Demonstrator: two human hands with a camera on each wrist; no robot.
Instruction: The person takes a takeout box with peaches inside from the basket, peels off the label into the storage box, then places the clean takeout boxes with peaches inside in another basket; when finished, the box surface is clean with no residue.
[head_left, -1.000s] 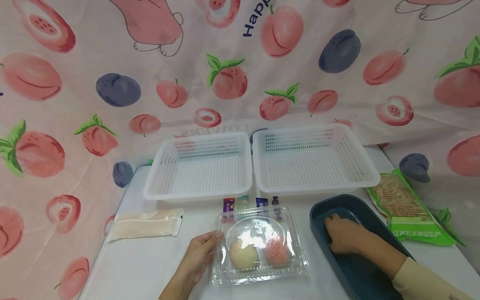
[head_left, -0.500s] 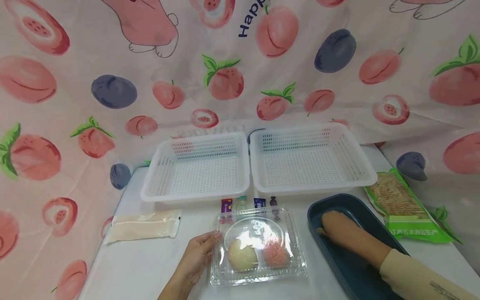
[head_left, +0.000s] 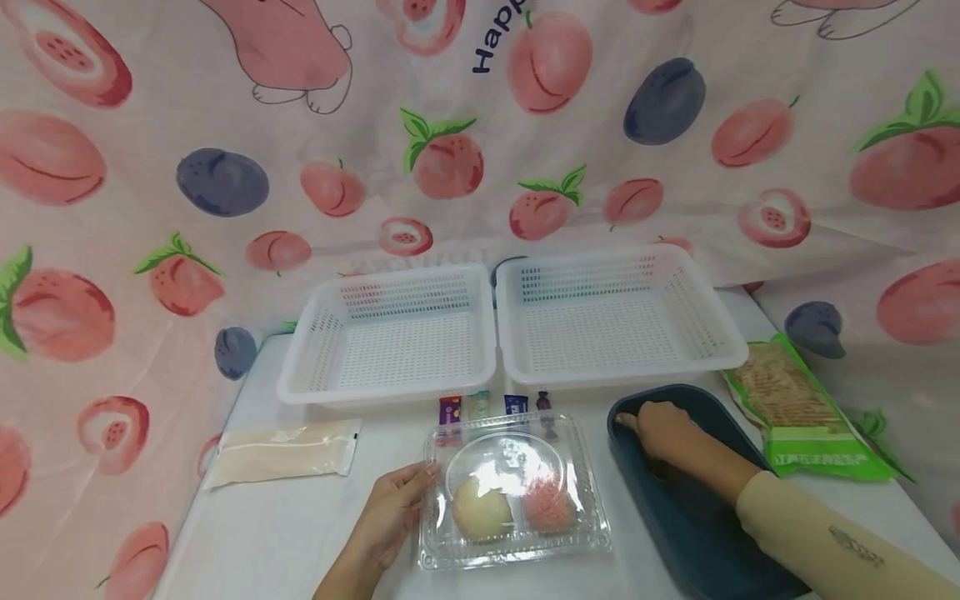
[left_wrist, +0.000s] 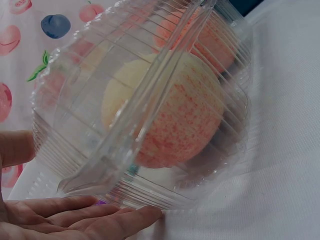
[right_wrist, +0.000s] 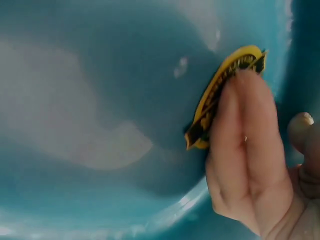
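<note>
A clear plastic clamshell box (head_left: 513,492) lies near the table's front edge, with a pale yellow fruit (head_left: 480,508) and a pink spiky ball (head_left: 549,506) inside. My left hand (head_left: 393,512) rests against the box's left edge. In the left wrist view its fingers (left_wrist: 80,215) lie straight under the rim of the box (left_wrist: 150,100). My right hand (head_left: 645,425) reaches into the far left corner of a dark blue tray (head_left: 693,533). There its straight fingers (right_wrist: 247,125) press a small yellow and black packet (right_wrist: 220,95) against the tray's wall (right_wrist: 100,100). The thumb stays apart from the packet.
Two white perforated baskets (head_left: 390,333) (head_left: 615,317) stand side by side at the back. Several small wrapped sweets (head_left: 491,406) lie in front of them. A beige packet (head_left: 281,450) lies at the left and a green cracker pack (head_left: 795,408) at the right. Fruit-print cloth hangs behind.
My right hand has slid inside the blue tray toward its far left corner. The left hand and the clamshell box have stayed where they were.
</note>
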